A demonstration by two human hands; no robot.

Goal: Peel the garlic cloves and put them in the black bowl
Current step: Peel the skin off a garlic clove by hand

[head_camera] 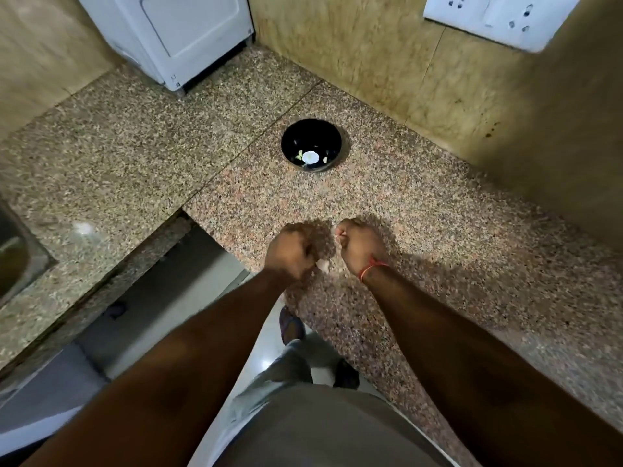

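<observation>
The black bowl (313, 144) stands on the speckled granite counter (421, 230), with a pale peeled piece (310, 157) and small bits in its bottom. Both of my hands hover over the counter below the bowl, a short gap between them. My left hand (291, 252) is curled, and a pale garlic bit (323, 264) shows at its lower right edge. My right hand (359, 246), with a red thread on its wrist, is curled too, and a whitish bit of garlic or skin (338, 232) shows at its fingertips. The fingers hide most of what they hold.
A white appliance (175, 35) stands at the back left corner. A white socket panel (499, 15) is on the right wall. A metal sink (13, 251) lies at the far left. The counter's inner corner edge (202, 227) is just left of my left hand, with floor below.
</observation>
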